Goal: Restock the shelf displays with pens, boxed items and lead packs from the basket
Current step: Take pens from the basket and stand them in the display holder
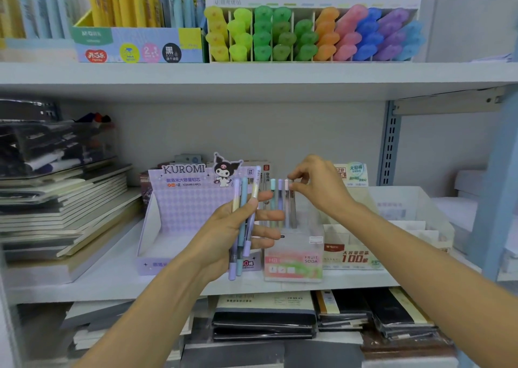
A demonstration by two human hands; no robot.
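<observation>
My left hand (224, 227) is clamped round a bunch of lead tubes (243, 213); at its 2 o'clock, my right hand (319, 188) pinches one tube (292, 210) standing in the clear box (294, 258).

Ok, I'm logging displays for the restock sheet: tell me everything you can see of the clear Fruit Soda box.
The Fruit Soda box is clear plastic with a pink-and-green front label reading HB and FRUIT SODA. It stands upright on the middle shelf between the Kuromi display and the 100-lead box. A few pastel-capped lead tubes stand inside; the right hand's fingers pinch one tube's top.
</observation>
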